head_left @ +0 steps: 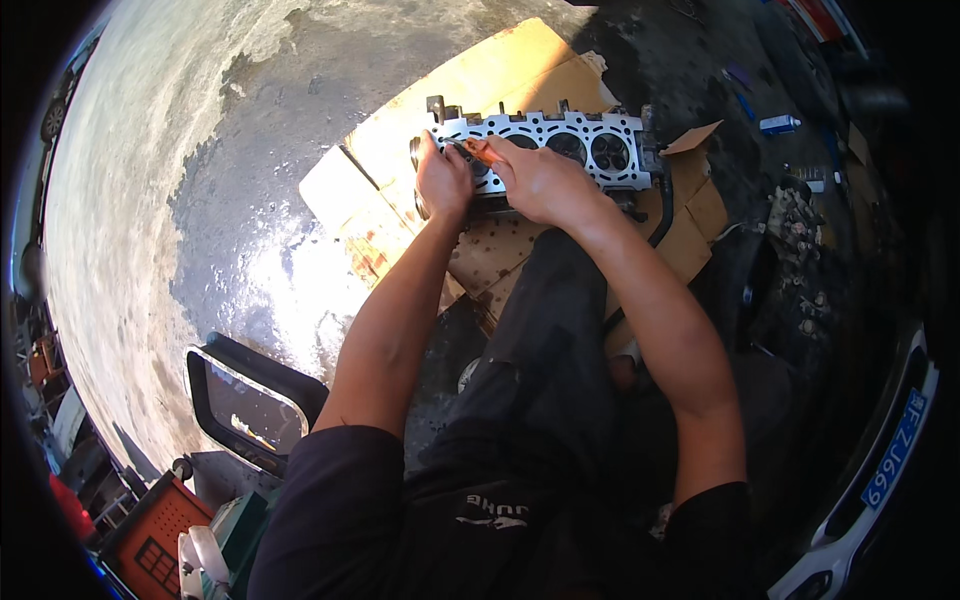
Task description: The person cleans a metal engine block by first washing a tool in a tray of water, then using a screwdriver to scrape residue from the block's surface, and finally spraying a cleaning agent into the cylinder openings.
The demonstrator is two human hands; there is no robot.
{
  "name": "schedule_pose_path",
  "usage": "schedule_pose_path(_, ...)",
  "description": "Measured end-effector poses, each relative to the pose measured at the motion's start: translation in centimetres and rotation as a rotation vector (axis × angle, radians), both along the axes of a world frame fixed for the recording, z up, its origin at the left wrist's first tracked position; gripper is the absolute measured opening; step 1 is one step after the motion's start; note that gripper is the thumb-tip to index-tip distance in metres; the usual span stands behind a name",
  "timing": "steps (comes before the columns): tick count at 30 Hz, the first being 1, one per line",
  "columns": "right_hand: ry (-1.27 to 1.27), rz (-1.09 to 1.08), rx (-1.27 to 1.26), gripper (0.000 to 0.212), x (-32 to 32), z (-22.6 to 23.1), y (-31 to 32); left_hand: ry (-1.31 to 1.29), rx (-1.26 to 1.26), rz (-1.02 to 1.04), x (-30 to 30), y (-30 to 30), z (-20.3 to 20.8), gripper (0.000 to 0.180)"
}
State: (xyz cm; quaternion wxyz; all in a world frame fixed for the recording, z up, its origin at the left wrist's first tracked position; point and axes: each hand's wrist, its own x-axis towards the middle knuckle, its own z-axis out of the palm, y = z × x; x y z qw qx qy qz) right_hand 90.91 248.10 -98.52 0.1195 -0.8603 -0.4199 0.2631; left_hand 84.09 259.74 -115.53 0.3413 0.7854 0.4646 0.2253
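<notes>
Nearest, a dark shirt (pixel 470 540) is worn, with dark trousers (pixel 545 330) seen beyond it, one knee raised toward the work. At the lower left, an orange-red box (pixel 155 530) is seen, and a black rounded frame (pixel 290 368) is stood a little farther up, on the floor (pixel 220 150). At the lower right, a blue plate (pixel 898 450) is carried on the edge of a vehicle.

Both forearms are stretched forward to a metal engine part (pixel 589 158), which is laid on flattened cardboard (pixel 500 70) just beyond the knee. The left hand (pixel 445 180) is placed on the part's left end with fingers bent; whether it is tightly gripped there cannot be told. The right hand (pixel 545 185) is closed around a small orange tool (pixel 482 150), held over the left portion of the part, near the left thumb. The tool's tip is too small to be made out. Round hollows are shown in the upper face, right of the hands. By the part's right end, a black hose (pixel 666 215) is seen.

To the right, small metal pieces (pixel 795 225) are scattered on dark ground; farther off, a blue-and-white box (pixel 779 124) is seen.
</notes>
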Motion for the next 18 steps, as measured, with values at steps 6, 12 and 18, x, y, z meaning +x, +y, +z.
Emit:
schedule_pose_path(6,-0.205,0.134,-0.09,0.05,-3.4,-0.5,0.4,-0.156,-0.203,-0.022,-0.1,1.2,-3.1,0.048)
schedule_pose_path(12,-0.363,0.181,-0.117,0.072,-5.4,-2.4,-0.9,-0.074,-0.059,-0.009,0.6,0.0,-1.8,0.036)
schedule_pose_path(18,-0.276,0.117,-0.02,0.055,-5.1,-1.2,-0.7,-0.327,-0.257,0.04,0.4,1.4,-5.9,0.025)
